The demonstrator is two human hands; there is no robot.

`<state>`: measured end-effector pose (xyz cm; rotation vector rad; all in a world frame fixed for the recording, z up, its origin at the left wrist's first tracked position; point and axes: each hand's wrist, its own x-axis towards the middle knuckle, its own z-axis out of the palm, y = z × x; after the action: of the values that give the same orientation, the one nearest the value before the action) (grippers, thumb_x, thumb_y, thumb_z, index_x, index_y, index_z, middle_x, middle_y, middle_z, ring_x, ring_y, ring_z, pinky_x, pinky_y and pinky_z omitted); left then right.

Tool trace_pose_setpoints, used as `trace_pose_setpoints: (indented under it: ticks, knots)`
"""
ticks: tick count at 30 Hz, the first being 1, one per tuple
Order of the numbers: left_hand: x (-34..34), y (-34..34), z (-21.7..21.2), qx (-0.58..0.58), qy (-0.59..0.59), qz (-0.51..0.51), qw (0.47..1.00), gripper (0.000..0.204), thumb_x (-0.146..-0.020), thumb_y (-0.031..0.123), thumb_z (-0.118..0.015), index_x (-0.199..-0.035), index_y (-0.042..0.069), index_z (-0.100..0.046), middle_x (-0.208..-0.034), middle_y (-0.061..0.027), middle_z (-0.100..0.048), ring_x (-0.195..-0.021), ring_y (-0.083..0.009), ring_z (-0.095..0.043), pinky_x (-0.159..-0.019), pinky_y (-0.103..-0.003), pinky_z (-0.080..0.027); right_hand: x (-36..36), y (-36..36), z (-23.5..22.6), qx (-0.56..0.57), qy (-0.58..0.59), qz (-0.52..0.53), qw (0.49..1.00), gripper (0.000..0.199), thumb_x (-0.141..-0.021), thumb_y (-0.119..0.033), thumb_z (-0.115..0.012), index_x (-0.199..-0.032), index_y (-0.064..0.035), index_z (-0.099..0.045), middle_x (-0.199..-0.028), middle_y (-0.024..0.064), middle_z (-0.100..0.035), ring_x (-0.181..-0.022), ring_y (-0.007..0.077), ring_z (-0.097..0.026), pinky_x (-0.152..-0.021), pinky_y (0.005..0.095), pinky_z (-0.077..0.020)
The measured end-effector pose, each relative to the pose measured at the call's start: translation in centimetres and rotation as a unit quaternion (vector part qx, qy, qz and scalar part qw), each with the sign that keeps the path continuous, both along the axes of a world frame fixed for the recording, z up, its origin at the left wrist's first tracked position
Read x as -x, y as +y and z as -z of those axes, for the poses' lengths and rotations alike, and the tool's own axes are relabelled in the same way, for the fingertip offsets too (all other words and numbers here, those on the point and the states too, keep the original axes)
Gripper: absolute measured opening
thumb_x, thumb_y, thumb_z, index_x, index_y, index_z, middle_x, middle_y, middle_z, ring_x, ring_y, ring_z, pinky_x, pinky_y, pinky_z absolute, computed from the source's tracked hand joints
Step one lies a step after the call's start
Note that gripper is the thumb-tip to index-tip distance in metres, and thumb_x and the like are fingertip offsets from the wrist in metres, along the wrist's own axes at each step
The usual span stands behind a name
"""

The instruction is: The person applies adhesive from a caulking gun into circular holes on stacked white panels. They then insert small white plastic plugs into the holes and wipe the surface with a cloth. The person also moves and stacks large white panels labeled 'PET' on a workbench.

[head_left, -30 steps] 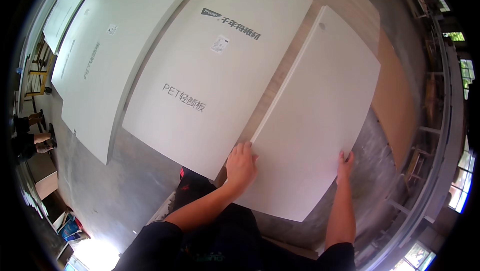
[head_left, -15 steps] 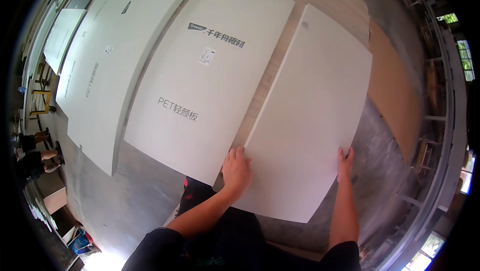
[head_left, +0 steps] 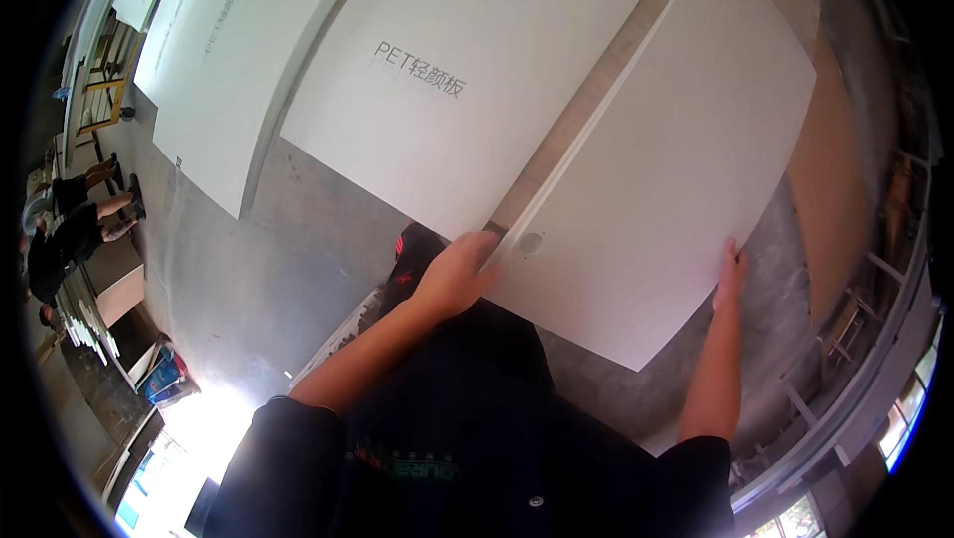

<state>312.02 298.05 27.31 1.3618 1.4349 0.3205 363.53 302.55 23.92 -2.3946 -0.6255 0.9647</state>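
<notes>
A plain white board [head_left: 656, 160] lies flat in front of me, its near end jutting toward my body. Next to my left hand, a round grey spot [head_left: 532, 243] shows on its surface; I cannot tell whether it is a hole or a mark. My left hand [head_left: 459, 275] is closed at the board's near left corner, its fingertips slightly blurred. On the right edge, my right hand [head_left: 730, 275] grips the same board, its fingers partly hidden. Just left of it lies a printed white board [head_left: 477, 111], separated by a narrow strip of wood-toned surface [head_left: 586, 101].
Further left is a thick white board or stack [head_left: 224, 91]. A brown sheet [head_left: 833, 180] lies beyond the right edge. Grey concrete floor [head_left: 288, 240] shows below the boards. Another person in dark clothes [head_left: 79, 240] is at the far left, near a yellow frame [head_left: 102, 106].
The view has tilted down, so the boards sit higher in it. My left hand has slid to the board's near left corner, and the round grey spot beside it now shows.
</notes>
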Motion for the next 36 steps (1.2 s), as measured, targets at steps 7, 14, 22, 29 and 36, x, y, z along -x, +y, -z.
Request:
trace_pose_setpoints:
  ticks: [7,14,22,29,36]
  knots:
    - [1.1,-3.7,-0.5,-0.022,0.088,0.153,0.984,0.081,-0.072,0.029,-0.078,-0.136,0.001,-0.036,-0.114,-0.0173,-0.055,-0.106,-0.0337,-0.057,-0.089,-0.041,-0.048,3.4,-11.0,-0.5,-0.02,0.07,-0.018,0.997,0.059,-0.089,-0.03,-0.067,-0.133,-0.0037,-0.039,-0.123,0.0074,-0.052,-0.112,0.0177,-0.049,-0.096,0.0326,-0.0393]
    - [-1.1,-3.4,0.6,-0.06,0.137,0.13,0.98,0.073,-0.07,0.02,-0.076,-0.128,-0.004,-0.038,-0.105,-0.0174,-0.058,-0.1,-0.033,-0.06,-0.083,-0.04,-0.049,9.5,-21.4,-2.7,0.04,0.007,-0.193,0.98,0.122,-0.062,-0.003,-0.085,-0.15,-0.0061,-0.001,-0.151,0.0176,-0.019,-0.139,0.0305,-0.026,-0.113,0.0399,-0.0263]
    - [-1.6,-4.0,2.0,-0.075,0.176,0.121,0.974,0.062,-0.075,0.015,-0.067,-0.127,-0.005,-0.039,-0.103,-0.0201,-0.061,-0.094,-0.034,-0.062,-0.078,-0.041,-0.052,12.7,-20.4,-5.4,0.106,-0.132,-0.346,0.923,0.131,-0.058,-0.002,-0.085,-0.149,-0.0052,0.008,-0.145,0.0262,-0.019,-0.133,0.0429,-0.029,-0.11,0.0446,-0.0311]
    - [-2.6,-4.6,1.4,-0.043,0.19,0.111,0.975,0.05,-0.077,0.019,-0.067,-0.116,-0.003,-0.044,-0.097,-0.0207,-0.063,-0.084,-0.0363,-0.065,-0.068,-0.044,-0.053,11.5,-21.7,-3.7,0.092,-0.175,-0.34,0.919,0.128,-0.056,0.004,-0.081,-0.15,-0.0047,0.006,-0.131,0.0262,-0.03,-0.121,0.0433,-0.038,-0.105,0.0438,-0.0348]
    - [-3.1,-4.0,1.0,-0.079,0.21,0.122,0.967,0.038,-0.079,0.021,-0.067,-0.101,0.001,-0.045,-0.084,-0.019,-0.066,-0.074,-0.0365,-0.066,-0.063,-0.045,-0.053,11.2,-20.9,-4.2,0.085,-0.167,-0.344,0.92,0.115,-0.067,0.0,-0.074,-0.149,-0.0017,0.007,-0.121,0.0283,-0.034,-0.108,0.0454,-0.046,-0.094,0.0443,-0.0429]
